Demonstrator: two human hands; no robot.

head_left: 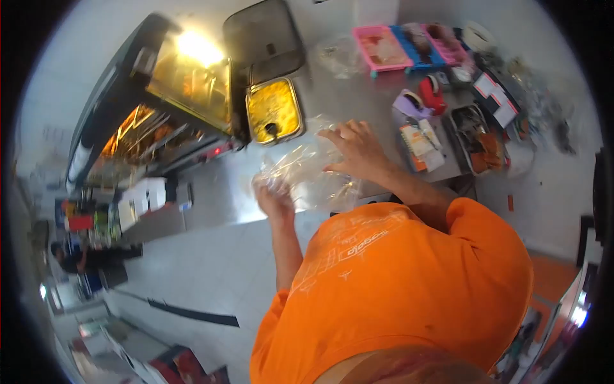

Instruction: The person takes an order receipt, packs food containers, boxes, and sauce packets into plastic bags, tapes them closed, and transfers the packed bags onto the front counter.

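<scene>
A clear plastic bag [307, 169] lies crinkled over the front of the steel counter, glinting in the light. My left hand [275, 197] is closed around the bag's left side. Over its right side reaches my right hand [358, 150], with thumb and fingers apart and curved above the plastic; whether the fingertips touch it is hard to tell. Just behind the bag stands a metal pan [275, 110] of yellow food, with a dark ladle or spoon [272, 130] in it.
A lit glass warming cabinet [185, 89] stands left, a dark lid [263, 35] behind the pan. Pink [382, 50] and blue [417, 48] trays, tape dispensers [432, 96], a notepad [422, 146] and a filled container [476, 137] sit right. Another person [80, 259] is far left.
</scene>
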